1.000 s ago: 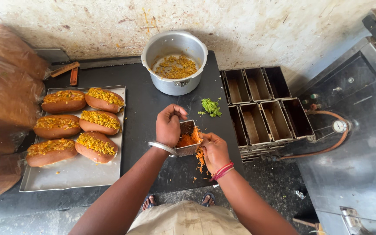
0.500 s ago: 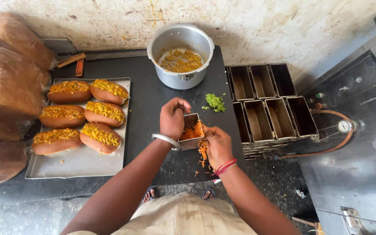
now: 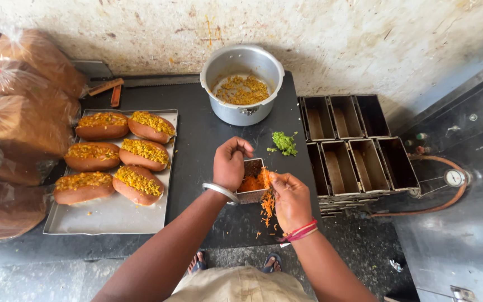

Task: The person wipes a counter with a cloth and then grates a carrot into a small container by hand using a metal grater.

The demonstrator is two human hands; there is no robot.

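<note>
My left hand [image 3: 230, 164] grips a small metal grater [image 3: 251, 180] over the black counter [image 3: 202, 145]. My right hand [image 3: 289, 197] presses an orange carrot piece [image 3: 265, 178] against the grater. Orange shreds [image 3: 268, 204] hang and fall under my right hand onto the counter. A metal bangle sits on my left wrist, red bands on my right.
A steel pot [image 3: 242, 84] of yellow filling stands at the back. A metal tray [image 3: 113, 215] at left holds several filled buns [image 3: 121, 154]. Chopped green herbs [image 3: 284, 142] lie near empty loaf tins [image 3: 353, 145]. Bagged bread [image 3: 18, 112] is stacked far left.
Both hands stay on the grater and carrot with small grating motions; more orange shreds have dropped under the right hand. The camera view has shifted slightly.
</note>
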